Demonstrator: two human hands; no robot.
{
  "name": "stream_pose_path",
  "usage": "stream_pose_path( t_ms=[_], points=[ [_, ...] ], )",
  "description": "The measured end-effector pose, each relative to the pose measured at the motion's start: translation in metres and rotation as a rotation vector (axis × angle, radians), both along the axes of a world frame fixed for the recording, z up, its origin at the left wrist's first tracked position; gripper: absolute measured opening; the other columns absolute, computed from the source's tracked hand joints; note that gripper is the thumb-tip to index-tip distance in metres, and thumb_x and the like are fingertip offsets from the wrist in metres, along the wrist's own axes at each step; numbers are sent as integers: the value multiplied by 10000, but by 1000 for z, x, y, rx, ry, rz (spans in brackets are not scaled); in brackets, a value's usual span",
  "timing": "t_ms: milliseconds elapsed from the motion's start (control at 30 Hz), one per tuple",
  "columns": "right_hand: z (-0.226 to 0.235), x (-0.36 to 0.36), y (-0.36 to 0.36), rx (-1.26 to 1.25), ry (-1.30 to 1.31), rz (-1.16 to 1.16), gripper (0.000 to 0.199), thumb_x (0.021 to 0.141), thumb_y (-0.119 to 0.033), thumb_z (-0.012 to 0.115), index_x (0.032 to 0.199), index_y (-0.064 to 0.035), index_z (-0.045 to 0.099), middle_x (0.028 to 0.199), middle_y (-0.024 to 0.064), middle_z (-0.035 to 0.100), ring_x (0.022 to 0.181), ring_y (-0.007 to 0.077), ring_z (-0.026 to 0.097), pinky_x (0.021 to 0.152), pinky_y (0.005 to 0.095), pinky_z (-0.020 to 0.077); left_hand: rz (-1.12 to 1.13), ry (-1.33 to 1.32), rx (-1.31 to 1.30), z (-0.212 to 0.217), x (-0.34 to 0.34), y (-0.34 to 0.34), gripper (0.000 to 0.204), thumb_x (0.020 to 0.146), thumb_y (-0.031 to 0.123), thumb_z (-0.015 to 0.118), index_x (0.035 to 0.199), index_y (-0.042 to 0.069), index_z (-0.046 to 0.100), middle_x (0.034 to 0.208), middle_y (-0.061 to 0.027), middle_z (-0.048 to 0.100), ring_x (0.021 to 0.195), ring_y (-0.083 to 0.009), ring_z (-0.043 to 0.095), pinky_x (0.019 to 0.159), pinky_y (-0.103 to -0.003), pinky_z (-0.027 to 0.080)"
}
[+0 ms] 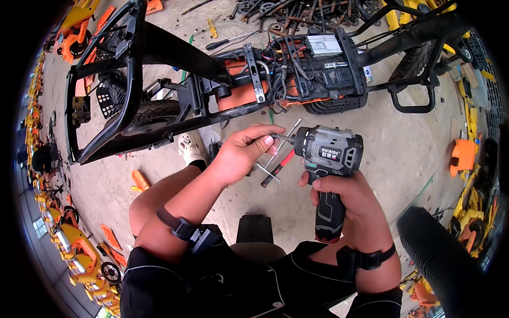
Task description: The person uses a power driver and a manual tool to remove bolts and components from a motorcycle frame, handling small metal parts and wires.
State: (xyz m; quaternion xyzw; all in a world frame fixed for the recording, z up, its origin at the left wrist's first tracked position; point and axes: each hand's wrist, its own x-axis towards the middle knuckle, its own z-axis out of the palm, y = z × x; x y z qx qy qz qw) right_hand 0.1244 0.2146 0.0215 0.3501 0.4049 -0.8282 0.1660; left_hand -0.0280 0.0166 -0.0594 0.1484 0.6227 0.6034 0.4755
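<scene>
My right hand (339,188) grips a grey and black cordless drill (328,151) by its handle, with the nose turned to the left. The fingers of my left hand (248,148) pinch the end of a thin bit (283,138) that sticks out of the drill's chuck. Whether a small screw sits between those fingertips is hidden. Beyond both hands stands a black tubular vehicle frame (180,124) with its wheels on. Cables and a black control box (338,78) show in its middle, above an orange panel (241,93).
On the concrete floor below the drill lie a red-handled tool (278,168) and a metal cross-shaped wrench (268,172). A screwdriver (228,42) rests past the frame, near a heap of rusty parts (302,16). Yellow and orange vehicles (79,249) line the left side. An orange piece (463,156) stands at right.
</scene>
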Motion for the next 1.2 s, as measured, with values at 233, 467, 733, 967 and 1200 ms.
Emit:
stream_pose_path(
  t_ms=[233,467,733,967,1200],
  points=[
    [-1,4,-5,-49,-41,-28,480,748,-90,693,1208,27,622,926,159,714,621,210,650,584,307,526,-52,274,-5,6,3,1,260,1005,40,583,1247,-10,664,1054,-74,627,918,-139,633,870,-284,508],
    [-6,4,3,-65,-63,-54,489,741,-81,676,1212,38,622,914,182,711,597,222,645,561,311,527,67,69,71,-4,3,11,239,993,39,611,1226,-16,613,1012,-66,645,902,-134,642,836,-279,529],
    [-8,-1,27,-87,-56,-112,463,765,-61,665,1214,46,621,918,203,706,596,219,653,553,304,541,124,-156,88,-11,-7,37,157,989,60,633,1125,-13,609,985,-69,672,902,-136,658,843,-286,550],
    [-12,-16,44,3,-90,-112,361,781,-78,684,1130,8,650,909,136,724,627,199,662,572,309,540,203,-243,31,-28,-10,62,203,999,141,639,1149,4,638,1016,-59,673,926,-144,648,872,-300,545],
    [-19,-16,56,126,-131,-51,350,802,-92,672,1136,7,644,932,123,725,639,181,658,565,309,532,315,-499,43,-49,7,86,228,1012,151,615,1196,17,630,1035,-66,662,956,-166,648,921,-306,542]
  ],
)
